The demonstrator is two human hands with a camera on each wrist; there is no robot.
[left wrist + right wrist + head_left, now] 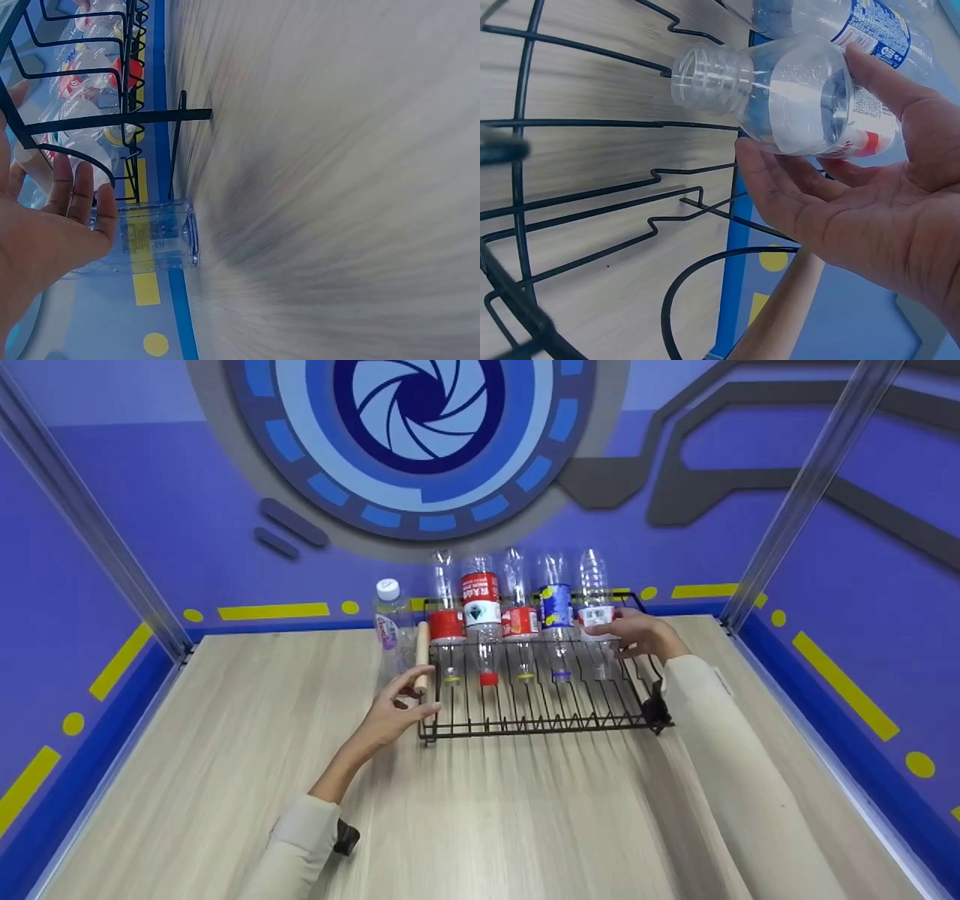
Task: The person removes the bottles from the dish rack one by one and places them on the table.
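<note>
The right hand pinches the clear bottle between thumb and fingers. The bottle lies just left of that nearer palm, long axis front to back, capless neck toward the person, over the wire rack. Whether the left hand grips the wooden handle, I cannot tell.

The rack looks like smooth, black-coated metal wire. The gripped bottle at its right is clear, glossy plastic; so is the standing bottle at left. The handle resembles smooth, matt wood, the tabletop matt wood grain, the sleeves matt cloth.
</note>
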